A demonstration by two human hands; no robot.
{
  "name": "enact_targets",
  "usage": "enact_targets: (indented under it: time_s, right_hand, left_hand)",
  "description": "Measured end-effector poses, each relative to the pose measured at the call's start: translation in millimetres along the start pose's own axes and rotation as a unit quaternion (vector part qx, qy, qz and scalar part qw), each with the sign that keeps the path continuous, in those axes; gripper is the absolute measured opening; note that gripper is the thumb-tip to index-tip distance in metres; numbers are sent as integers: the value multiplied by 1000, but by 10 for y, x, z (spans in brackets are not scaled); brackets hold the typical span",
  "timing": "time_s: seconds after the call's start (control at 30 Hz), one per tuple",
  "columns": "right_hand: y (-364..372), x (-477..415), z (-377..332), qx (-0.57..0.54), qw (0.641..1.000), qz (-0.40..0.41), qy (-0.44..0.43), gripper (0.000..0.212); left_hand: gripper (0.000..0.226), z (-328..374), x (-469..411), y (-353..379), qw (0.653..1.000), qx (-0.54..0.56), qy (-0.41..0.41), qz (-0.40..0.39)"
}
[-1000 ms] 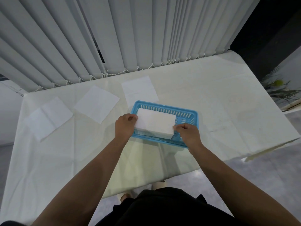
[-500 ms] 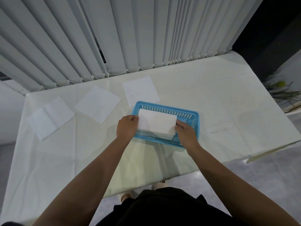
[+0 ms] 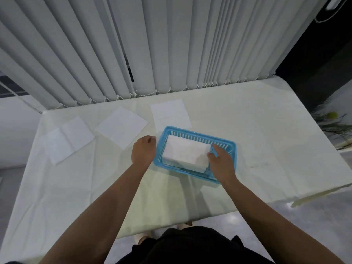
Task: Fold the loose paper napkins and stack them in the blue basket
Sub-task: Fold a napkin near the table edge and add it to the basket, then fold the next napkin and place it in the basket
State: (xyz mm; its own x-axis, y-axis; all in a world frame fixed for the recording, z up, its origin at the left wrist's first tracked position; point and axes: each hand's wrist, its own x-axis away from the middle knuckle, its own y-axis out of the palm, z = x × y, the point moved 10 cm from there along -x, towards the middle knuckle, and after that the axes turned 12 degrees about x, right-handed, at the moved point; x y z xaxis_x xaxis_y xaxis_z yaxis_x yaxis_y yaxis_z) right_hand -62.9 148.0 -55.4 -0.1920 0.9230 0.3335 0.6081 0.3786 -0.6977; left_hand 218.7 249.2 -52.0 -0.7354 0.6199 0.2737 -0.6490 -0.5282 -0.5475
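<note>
Stacking step: your right hand rests fingers on the folded napkins in the basket; left hand, loosely curled, holds nothing. Next, fetch a loose napkin from the counter.

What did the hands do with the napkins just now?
The left hand let go of the folded napkins and pulled back outside the basket. The stack now lies in the basket, with the right hand touching its end. The three loose napkins stayed on the table.
</note>
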Motion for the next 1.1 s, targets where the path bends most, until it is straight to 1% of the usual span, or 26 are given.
enact_targets:
  time_s: [0.07,0.17,0.23,0.33,0.47,0.6,0.73,0.8,0.93,1.1]
  right_hand:
    - [-31,-6,-167,34,998,31,-45,43]
    - [-5,-9,-476,111,985,59,-118,44]
    - [51,-25,-681,140,977,54,-152,44]
    - [211,-72,-966,165,968,31,-186,43]
    - [553,-106,-1306,180,961,-3,-208,42]
    - [941,-116,-1694,226,943,-20,-245,41]
    - [1322,-127,-2066,278,919,-17,-280,35]
    - [1592,-162,-2161,308,908,-38,-281,33]
    - [2109,-250,-2250,388,876,-66,-280,34]
    - [2524,-375,-2353,426,858,-82,-274,35]
  left_hand:
    - [18,-29,-20,-117,1000,7,1,10]
    - [28,-151,-46,-319,999,4,-10,32]
    - [31,-270,-64,-450,999,0,-22,40]
    - [30,-472,-88,-645,998,-7,-40,39]
    - [30,-768,-182,-948,997,3,-67,34]
    - [28,-1006,-356,-1226,997,-35,-71,13]
    - [25,-1139,-615,-1462,995,-82,-49,-13]
    - [24,-1143,-778,-1566,994,-103,-29,-19]
    - [26,-1129,-1178,-1677,989,-141,3,-40]
    - [32,-1019,-1634,-1684,981,-185,28,-46]
